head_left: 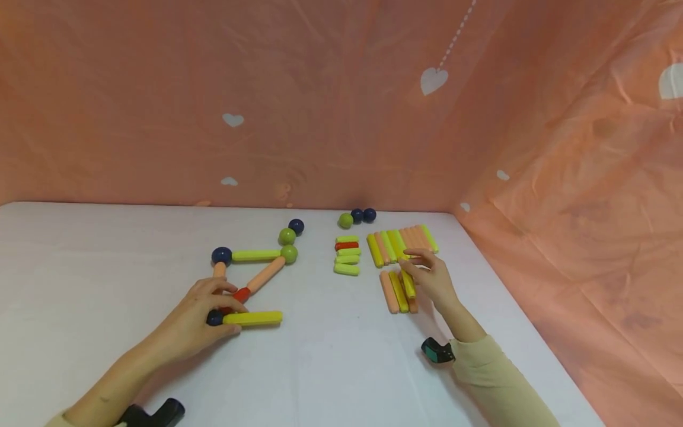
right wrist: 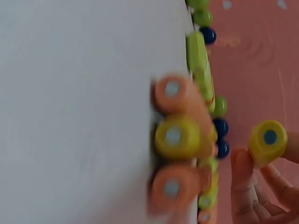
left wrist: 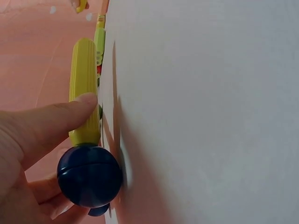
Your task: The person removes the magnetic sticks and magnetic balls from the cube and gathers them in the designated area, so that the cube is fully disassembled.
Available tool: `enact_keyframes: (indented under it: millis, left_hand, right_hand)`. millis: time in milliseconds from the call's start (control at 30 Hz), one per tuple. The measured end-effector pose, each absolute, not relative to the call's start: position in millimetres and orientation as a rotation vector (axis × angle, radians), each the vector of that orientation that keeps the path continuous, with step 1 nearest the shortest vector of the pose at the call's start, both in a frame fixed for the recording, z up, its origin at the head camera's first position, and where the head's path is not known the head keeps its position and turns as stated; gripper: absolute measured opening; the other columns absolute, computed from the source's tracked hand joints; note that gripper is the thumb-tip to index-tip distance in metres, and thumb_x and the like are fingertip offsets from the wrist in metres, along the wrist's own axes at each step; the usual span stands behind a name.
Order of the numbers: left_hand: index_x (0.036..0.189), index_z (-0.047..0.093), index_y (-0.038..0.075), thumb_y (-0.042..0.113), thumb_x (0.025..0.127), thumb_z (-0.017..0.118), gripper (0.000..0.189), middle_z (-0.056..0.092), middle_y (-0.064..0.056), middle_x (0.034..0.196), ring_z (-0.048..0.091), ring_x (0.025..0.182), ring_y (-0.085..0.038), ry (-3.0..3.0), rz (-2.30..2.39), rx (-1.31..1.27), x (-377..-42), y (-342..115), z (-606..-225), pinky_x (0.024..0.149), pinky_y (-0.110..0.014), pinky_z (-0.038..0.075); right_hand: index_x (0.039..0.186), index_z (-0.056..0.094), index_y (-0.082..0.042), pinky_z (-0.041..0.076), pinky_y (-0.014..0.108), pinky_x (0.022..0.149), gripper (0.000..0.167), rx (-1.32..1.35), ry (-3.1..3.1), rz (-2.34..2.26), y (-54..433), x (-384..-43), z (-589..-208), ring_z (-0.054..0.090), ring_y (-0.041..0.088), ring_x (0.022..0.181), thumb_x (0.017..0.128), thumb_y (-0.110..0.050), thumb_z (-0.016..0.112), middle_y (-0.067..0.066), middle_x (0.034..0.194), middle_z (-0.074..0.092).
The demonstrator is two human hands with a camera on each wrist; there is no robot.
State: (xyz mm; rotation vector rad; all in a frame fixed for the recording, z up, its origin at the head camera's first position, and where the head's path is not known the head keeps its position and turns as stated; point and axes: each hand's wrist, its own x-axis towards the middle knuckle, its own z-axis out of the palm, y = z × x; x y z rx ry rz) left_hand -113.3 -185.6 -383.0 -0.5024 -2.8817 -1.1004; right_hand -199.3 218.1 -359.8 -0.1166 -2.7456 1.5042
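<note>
My left hand grips the near corner of a magnetic stick-and-ball frame, its thumb on a yellow magnetic rod beside a dark blue ball. The frame also has a blue ball, a lime rod, a green ball, an orange rod and a red piece partly under the fingers. At the right, my right hand pinches another yellow rod above a small row of rods; its round magnet end shows in the right wrist view.
Under the right hand lie orange and yellow rods. Behind them is a longer row of mixed rods. Short lime and red pieces form a column mid-table. Loose balls sit at the back, before an orange curtain.
</note>
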Motion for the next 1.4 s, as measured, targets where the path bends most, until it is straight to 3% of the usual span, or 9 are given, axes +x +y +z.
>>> enact_keyframes:
  millis: [433, 600, 767, 1233, 1400]
  left_hand:
    - [0.092, 0.073, 0.021, 0.015, 0.075, 0.081, 0.020, 0.054, -0.014, 0.123, 0.039, 0.120, -0.038, -2.891, -1.108, -0.485, -111, -190, -383, 0.096, -0.065, 0.037]
    - [0.092, 0.073, 0.022, 0.015, 0.075, 0.081, 0.020, 0.054, -0.013, 0.122, 0.039, 0.119, -0.037, -2.891, -1.109, -0.479, -110, -192, -383, 0.096, -0.065, 0.038]
    - [0.092, 0.073, 0.022, 0.015, 0.075, 0.081, 0.020, 0.054, -0.012, 0.122, 0.040, 0.119, -0.036, -2.890, -1.093, -0.483, -110, -191, -382, 0.096, -0.064, 0.038]
    - [0.100, 0.072, 0.016, 0.014, 0.069, 0.085, 0.033, 0.051, -0.019, 0.129, 0.038, 0.124, -0.042, -2.847, -1.119, -0.428, -108, -197, -379, 0.097, -0.066, 0.035]
    - [0.105, 0.071, 0.012, 0.014, 0.068, 0.086, 0.040, 0.053, -0.016, 0.118, 0.055, 0.107, -0.036, -2.834, -1.120, -0.362, -105, -204, -377, 0.089, -0.059, 0.045]
  right_hand:
    - [0.124, 0.060, -0.003, 0.047, 0.018, 0.070, 0.039, -0.248, -2.819, 1.496, 238, -205, -380, 0.055, 0.010, 0.084, 0.091, -0.023, 0.066, 0.015, 0.111, 0.064]
    - [0.124, 0.059, 0.001, 0.050, 0.020, 0.070, 0.037, -0.219, -2.833, 1.513, 235, -204, -379, 0.058, 0.010, 0.086, 0.094, -0.022, 0.061, 0.019, 0.118, 0.063]
    - [0.122, 0.060, 0.003, 0.049, 0.017, 0.068, 0.034, -0.208, -2.745, 1.519, 222, -201, -370, 0.057, 0.011, 0.085, 0.096, -0.020, 0.059, 0.016, 0.112, 0.063]
    - [0.117, 0.063, 0.002, 0.052, 0.024, 0.071, 0.028, 0.325, -2.757, 1.782, 128, -189, -373, 0.063, 0.019, 0.089, 0.092, -0.012, 0.062, 0.017, 0.110, 0.066]
    - [0.119, 0.061, 0.001, 0.052, 0.025, 0.066, 0.032, 0.510, -2.868, 1.883, 99, -183, -376, 0.063, 0.018, 0.086, 0.092, -0.015, 0.064, 0.017, 0.108, 0.067]
